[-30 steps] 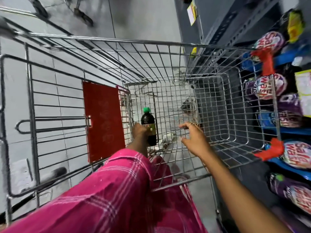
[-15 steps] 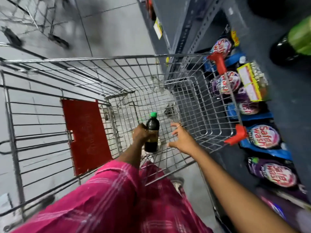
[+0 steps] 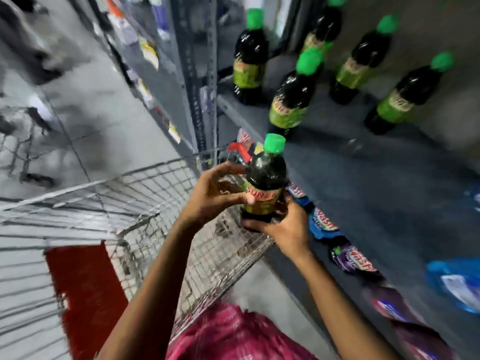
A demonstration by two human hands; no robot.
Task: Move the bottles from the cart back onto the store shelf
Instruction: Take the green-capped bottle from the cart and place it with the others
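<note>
A dark bottle with a green cap and a yellow-green label is upright above the cart's right rim, just short of the shelf edge. My left hand grips its left side at the label. My right hand cups its base from below and the right. Several matching bottles stand upright on the grey store shelf beyond it. The wire cart lies below and to the left; no bottle shows inside the visible part.
A red flap hangs in the cart's near end. Purple and blue detergent packets line the lower shelf under the bottle shelf. A perforated grey upright bounds the shelf at its left. The aisle floor lies to the left.
The bottle has come up out of the cart toward the shelf. My right hand, free before, now holds its base. The view has swung up and right onto the shelf.
</note>
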